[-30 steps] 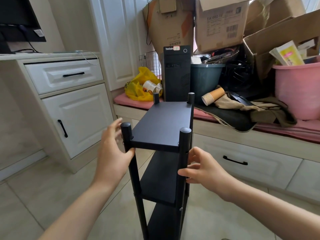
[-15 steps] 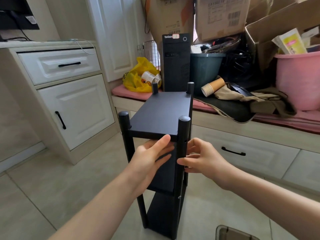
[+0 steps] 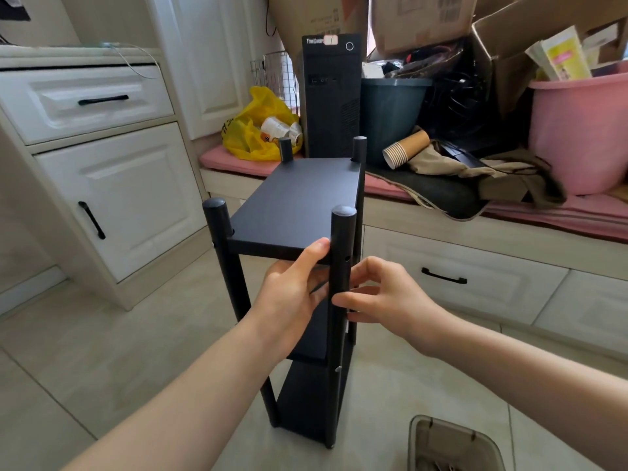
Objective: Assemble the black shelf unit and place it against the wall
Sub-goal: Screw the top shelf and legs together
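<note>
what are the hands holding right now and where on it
Both hold the black shelf unit: the left hand grips the top board's front edge, the right hand pinches the near right post just below it.

Black shelf unit (image 3: 299,198): one, comprising four round posts (image 3: 343,232) and three shelf boards (image 3: 306,402).
Hands: two, the left hand (image 3: 292,297) and the right hand (image 3: 384,294).
Computer tower (image 3: 331,96): one.
Yellow plastic bag (image 3: 248,130): one.
Stack of paper cups (image 3: 404,149): one; the cups in it cannot be counted.
Pink tub (image 3: 577,130): one.
Dark bin (image 3: 390,110): one.
Wire basket (image 3: 272,73): one.
Cardboard boxes (image 3: 418,18): three in view.
Black cabinet handles (image 3: 103,100): three.
Clear plastic container (image 3: 452,447): one.
</note>
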Action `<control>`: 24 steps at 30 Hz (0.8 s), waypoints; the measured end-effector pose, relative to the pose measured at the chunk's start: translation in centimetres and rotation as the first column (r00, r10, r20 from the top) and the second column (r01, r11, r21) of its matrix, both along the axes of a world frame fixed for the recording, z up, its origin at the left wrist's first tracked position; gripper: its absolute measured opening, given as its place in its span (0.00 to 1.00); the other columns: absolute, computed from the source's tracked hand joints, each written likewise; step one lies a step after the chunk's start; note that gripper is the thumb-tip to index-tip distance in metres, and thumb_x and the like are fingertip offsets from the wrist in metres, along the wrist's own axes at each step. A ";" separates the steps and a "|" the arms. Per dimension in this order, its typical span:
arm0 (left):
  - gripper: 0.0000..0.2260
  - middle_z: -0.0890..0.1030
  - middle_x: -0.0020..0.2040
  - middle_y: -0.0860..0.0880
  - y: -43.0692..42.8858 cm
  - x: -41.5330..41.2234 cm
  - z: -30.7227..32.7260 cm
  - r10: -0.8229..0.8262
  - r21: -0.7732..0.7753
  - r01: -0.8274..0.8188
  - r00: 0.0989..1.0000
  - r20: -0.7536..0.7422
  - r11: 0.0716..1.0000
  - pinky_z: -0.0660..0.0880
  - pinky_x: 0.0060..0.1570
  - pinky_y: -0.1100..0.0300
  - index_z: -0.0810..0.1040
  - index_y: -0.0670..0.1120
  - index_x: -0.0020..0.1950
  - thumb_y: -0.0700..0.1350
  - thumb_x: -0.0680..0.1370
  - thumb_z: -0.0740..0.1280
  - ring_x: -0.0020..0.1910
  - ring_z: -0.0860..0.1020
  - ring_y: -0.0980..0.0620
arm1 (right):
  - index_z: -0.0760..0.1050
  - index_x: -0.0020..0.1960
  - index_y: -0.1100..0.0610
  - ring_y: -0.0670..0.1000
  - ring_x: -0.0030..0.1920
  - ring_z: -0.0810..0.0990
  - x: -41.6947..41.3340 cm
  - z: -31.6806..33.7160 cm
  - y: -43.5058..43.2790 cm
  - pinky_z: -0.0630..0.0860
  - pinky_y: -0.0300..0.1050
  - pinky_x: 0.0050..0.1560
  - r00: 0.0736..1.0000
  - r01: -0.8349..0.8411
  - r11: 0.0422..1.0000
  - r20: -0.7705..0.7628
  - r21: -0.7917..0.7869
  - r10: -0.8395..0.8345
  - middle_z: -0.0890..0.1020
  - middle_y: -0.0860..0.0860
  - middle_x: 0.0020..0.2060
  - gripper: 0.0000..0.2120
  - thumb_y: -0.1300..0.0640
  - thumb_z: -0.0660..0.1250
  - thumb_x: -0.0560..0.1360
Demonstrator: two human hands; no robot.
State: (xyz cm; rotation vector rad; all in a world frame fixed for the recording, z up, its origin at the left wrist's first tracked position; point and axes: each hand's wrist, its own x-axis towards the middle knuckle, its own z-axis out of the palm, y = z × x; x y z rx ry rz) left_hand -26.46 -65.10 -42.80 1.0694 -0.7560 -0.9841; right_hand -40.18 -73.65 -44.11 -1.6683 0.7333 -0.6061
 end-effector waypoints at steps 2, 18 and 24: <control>0.19 0.86 0.49 0.45 0.0 0.1 -0.1 -0.013 -0.014 0.013 1.000 -0.009 1.000 0.81 0.49 0.59 0.82 0.41 0.62 0.53 0.78 0.67 0.54 0.85 0.46 | 0.77 0.49 0.54 0.47 0.45 0.86 0.0 -0.1 0.0 0.84 0.45 0.43 1.000 0.008 1.000 0.000 0.003 -0.008 0.85 0.47 0.42 0.12 0.59 0.78 0.70; 0.21 0.85 0.49 0.46 0.3 -0.2 0.0 -0.036 -0.020 0.036 0.999 -0.030 0.999 0.81 0.56 0.54 0.78 0.41 0.66 0.52 0.78 0.66 0.55 0.84 0.47 | 0.79 0.51 0.56 0.49 0.49 0.85 -1.5 0.5 0.5 0.84 0.48 0.49 0.999 0.029 0.998 -0.020 0.056 -0.028 0.85 0.53 0.47 0.09 0.59 0.75 0.73; 0.16 0.86 0.49 0.49 0.4 -0.3 0.1 -0.077 -0.048 0.072 0.991 -0.106 0.996 0.78 0.57 0.53 0.79 0.43 0.63 0.50 0.78 0.67 0.54 0.84 0.50 | 0.79 0.54 0.55 0.47 0.49 0.85 -5.3 -2.5 -0.1 0.84 0.49 0.49 0.966 0.014 0.997 -0.258 0.075 0.006 0.85 0.52 0.48 0.08 0.57 0.73 0.75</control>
